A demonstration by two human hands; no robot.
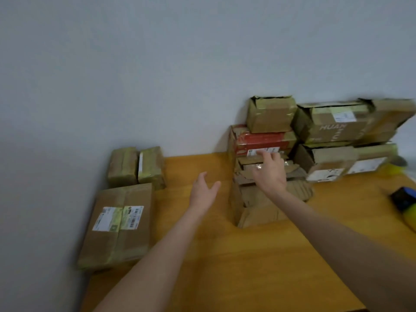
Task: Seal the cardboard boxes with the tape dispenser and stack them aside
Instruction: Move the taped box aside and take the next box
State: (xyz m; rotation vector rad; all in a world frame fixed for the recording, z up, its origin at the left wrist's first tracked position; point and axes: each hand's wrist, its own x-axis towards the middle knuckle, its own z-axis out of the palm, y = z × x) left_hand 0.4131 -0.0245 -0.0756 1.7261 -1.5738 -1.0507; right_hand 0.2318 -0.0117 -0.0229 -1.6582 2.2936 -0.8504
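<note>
An unsealed cardboard box point(254, 206) with loose flaps stands mid-table, in front of a stack of boxes. My right hand point(270, 174) reaches over its top, fingers spread and touching a small flat box point(247, 164) wedged under a red box point(263, 141). My left hand point(203, 192) hovers open to the left of the unsealed box, holding nothing. At the right edge lies a blue and yellow object point(405, 206), blurred, possibly the tape dispenser.
A wooden table point(225, 255) stands against a grey wall. At its left are a large taped box with a label point(119, 224) and two small taped boxes point(137, 166). Several boxes are stacked at the back right point(337, 129).
</note>
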